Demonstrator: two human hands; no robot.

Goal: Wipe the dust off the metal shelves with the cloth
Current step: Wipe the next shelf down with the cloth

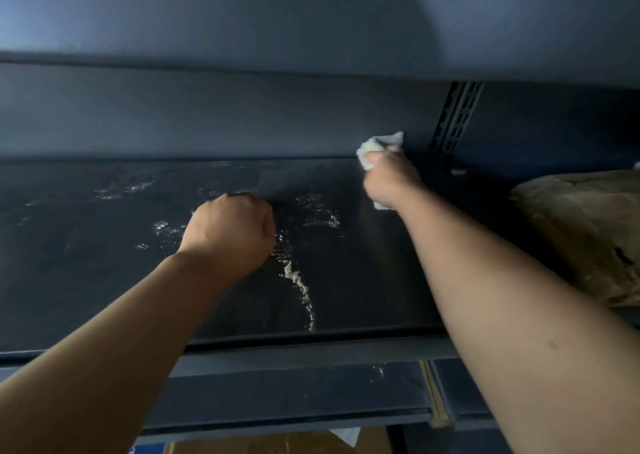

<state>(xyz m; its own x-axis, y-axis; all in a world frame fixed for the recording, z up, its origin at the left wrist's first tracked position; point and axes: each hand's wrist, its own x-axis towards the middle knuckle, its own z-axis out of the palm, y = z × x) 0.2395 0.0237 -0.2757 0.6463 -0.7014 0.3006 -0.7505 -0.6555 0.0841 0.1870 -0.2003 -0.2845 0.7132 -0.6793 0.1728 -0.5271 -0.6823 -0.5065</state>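
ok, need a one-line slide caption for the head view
Right hand presses a white cloth at the back of a dusty metal shelf; left fist rests on it.

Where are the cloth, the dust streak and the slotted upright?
cloth [375, 143]: head view, on the white wad bunched above the right hand's fingers.
dust streak [304, 292]: head view, on the middle of the pale curved line on the shelf.
slotted upright [453, 121]: head view, on its perforated face.

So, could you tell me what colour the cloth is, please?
White, seen in the head view: the cloth bunched in the right hand.
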